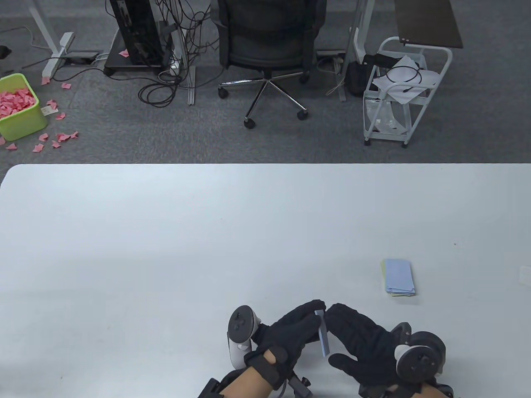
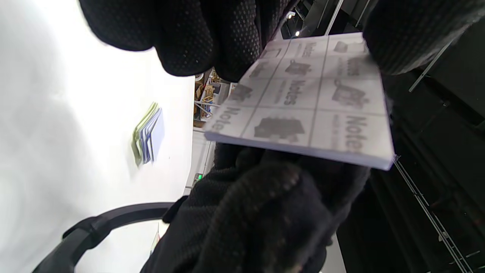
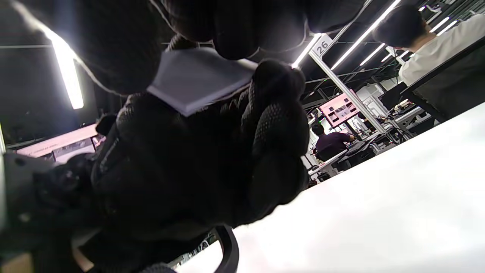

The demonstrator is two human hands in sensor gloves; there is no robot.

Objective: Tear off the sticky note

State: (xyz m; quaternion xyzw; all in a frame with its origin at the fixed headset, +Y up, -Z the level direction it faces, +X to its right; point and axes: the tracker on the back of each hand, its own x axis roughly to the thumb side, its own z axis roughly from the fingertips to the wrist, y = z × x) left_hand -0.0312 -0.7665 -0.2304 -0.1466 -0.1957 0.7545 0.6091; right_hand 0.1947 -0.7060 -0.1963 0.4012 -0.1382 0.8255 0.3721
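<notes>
sticky note pad (image 1: 323,338) between both hands; torn notes (image 1: 399,277) lie well right.

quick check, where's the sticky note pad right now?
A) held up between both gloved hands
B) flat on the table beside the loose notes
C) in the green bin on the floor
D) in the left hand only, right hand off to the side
A: the sticky note pad stands on edge above the table, with the left hand and right hand both holding it; the loose notes lie apart on the table.
</notes>
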